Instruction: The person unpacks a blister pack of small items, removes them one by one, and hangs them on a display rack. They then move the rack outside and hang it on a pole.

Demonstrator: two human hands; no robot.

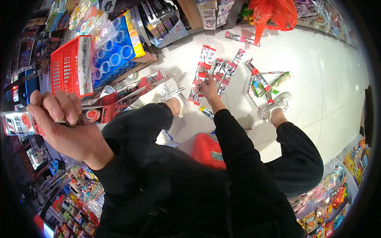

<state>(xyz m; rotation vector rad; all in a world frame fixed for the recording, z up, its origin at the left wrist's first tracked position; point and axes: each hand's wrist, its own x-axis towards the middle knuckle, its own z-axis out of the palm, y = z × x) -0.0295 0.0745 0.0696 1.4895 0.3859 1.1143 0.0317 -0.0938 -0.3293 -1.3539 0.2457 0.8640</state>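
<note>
My left hand (pixel 65 128) is raised at the left, its fingers closed around a long strip of joined sachets (pixel 104 114), red and white with a fruit picture, that runs down to the right past my knee. My right hand (pixel 208 89) reaches down to the floor and touches strips of red and white sachets (pixel 203 67) laid side by side; whether its fingers grip one cannot be told. More strips (pixel 230 74) lie just right of it. A loose, folded strip (pixel 262 80) with green wrappers lies near my shoe. A yellow-ended sachet (pixel 207 112) is beside my right forearm.
A red plastic basket (pixel 65 68) and a blue tray with round clear lids (pixel 114 59) stand at the left. A red plastic stool (pixel 208 150) is beneath me. A red plastic bag (pixel 275 15) hangs at the top. Bins of packaged snacks (pixel 324 199) stand at the lower right.
</note>
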